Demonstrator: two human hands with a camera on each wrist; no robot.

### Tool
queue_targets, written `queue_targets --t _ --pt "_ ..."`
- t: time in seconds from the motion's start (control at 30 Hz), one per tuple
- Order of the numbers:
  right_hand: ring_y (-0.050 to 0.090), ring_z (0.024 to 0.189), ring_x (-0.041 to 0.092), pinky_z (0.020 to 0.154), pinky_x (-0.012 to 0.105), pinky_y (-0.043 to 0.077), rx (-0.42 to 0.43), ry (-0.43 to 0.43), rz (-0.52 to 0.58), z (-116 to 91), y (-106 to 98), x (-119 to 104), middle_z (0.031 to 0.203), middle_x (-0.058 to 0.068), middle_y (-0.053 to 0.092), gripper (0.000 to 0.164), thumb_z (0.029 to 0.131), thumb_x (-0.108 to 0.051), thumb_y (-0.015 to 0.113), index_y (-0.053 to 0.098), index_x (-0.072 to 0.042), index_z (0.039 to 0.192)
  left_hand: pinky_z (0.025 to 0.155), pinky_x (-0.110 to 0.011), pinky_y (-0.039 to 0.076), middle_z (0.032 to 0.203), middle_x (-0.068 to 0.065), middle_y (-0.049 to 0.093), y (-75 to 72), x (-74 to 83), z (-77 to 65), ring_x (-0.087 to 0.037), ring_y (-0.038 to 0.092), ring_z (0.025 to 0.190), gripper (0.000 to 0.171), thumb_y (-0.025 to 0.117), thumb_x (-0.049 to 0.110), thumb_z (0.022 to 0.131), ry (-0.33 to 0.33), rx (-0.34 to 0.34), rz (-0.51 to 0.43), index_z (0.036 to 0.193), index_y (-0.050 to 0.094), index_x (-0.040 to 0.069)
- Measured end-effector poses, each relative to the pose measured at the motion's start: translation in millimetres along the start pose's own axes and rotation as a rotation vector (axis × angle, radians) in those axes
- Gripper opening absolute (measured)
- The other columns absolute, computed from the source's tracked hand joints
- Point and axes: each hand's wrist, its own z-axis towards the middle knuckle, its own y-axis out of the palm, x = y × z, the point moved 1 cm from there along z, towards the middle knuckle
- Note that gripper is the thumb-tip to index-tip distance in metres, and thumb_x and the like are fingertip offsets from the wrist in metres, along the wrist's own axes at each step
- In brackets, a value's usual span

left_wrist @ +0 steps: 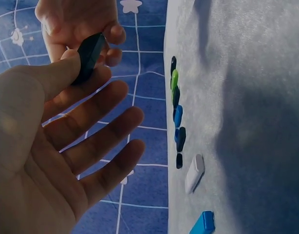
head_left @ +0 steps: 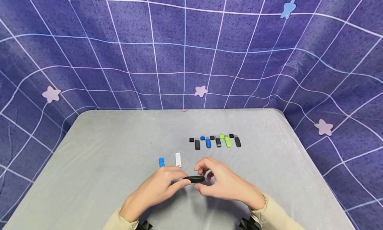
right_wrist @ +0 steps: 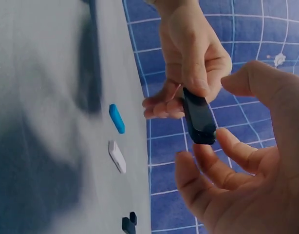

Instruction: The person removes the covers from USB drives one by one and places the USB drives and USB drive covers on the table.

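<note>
My left hand [head_left: 163, 183] pinches a black USB flash drive [head_left: 195, 179] between thumb and index finger, above the table. Its other fingers are spread straight in the left wrist view. The drive's free end points toward my right hand [head_left: 222, 180], whose thumb and fingers are spread apart around that end. In the right wrist view, the right fingertips [right_wrist: 208, 148] are right at the drive's end, while the thumb stands away from it. A white USB stick [head_left: 178, 159] and a blue capped one [head_left: 162, 162] lie on the table just beyond the left hand.
Farther back on the grey table [head_left: 119, 140] is a row of several uncapped flash drives, including a blue one [head_left: 208, 142] and a green one [head_left: 228, 141]. Each has its small cap [head_left: 191, 140] beside its plug. A purple patterned curtain [head_left: 167, 57] surrounds the table.
</note>
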Motion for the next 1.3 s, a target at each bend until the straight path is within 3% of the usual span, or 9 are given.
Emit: queue_targets --t 0.2,0.4,0.7,1.1,1.3 --pt "0.060 0.077 0.004 0.064 0.025 0.057 0.008 -0.026 -0.009 3 5 2 0.091 -0.007 0.065 0.019 0.086 -0.013 0.076 0.063 -0.021 0.097 0.071 -0.012 0.047 0.087 0.018 0.066 0.2 2.0 1.4 0.005 0.055 0.077 0.019 0.061 0.029 0.105 0.037 -0.002 -0.020 0.095 0.076 0.023" --pt "0.060 0.080 0.001 0.068 0.023 0.055 0.001 -0.009 -0.048 5 8 1 0.089 -0.013 0.065 0.018 0.084 -0.014 0.074 0.065 -0.024 0.096 0.079 -0.013 0.051 0.093 0.016 0.069 2.2 2.4 1.5 0.004 0.061 0.085 0.018 0.060 0.025 0.106 0.085 0.014 -0.031 0.099 0.076 0.021" --pt "0.060 0.076 0.000 0.067 0.021 0.055 -0.007 -0.016 -0.031 10 11 0 0.085 -0.012 0.065 0.017 0.083 -0.009 0.073 0.066 -0.023 0.091 0.080 -0.015 0.052 0.096 0.017 0.069 1.8 0.3 -1.6 0.004 0.061 0.087 0.016 0.061 0.029 0.105 0.062 0.015 -0.040 0.103 0.076 0.023" --pt "0.058 0.077 -0.002 0.068 0.018 0.054 -0.002 -0.096 -0.058 14 17 0 0.085 -0.008 0.067 0.013 0.083 -0.008 0.072 0.066 -0.018 0.091 0.073 -0.013 0.045 0.082 0.018 0.056 0.1 0.6 0.3 0.006 0.049 0.076 0.022 0.057 0.034 0.106 0.068 -0.063 0.047 0.093 0.070 0.021" --pt "0.057 0.076 -0.001 0.069 0.014 0.052 -0.012 -0.117 -0.139 14 15 -3 0.087 -0.007 0.068 0.009 0.089 -0.009 0.071 0.070 -0.015 0.095 0.072 -0.018 0.045 0.074 0.017 0.050 -0.4 2.5 1.7 0.005 0.044 0.069 0.025 0.059 0.034 0.104 0.097 -0.049 0.132 0.087 0.068 0.019"
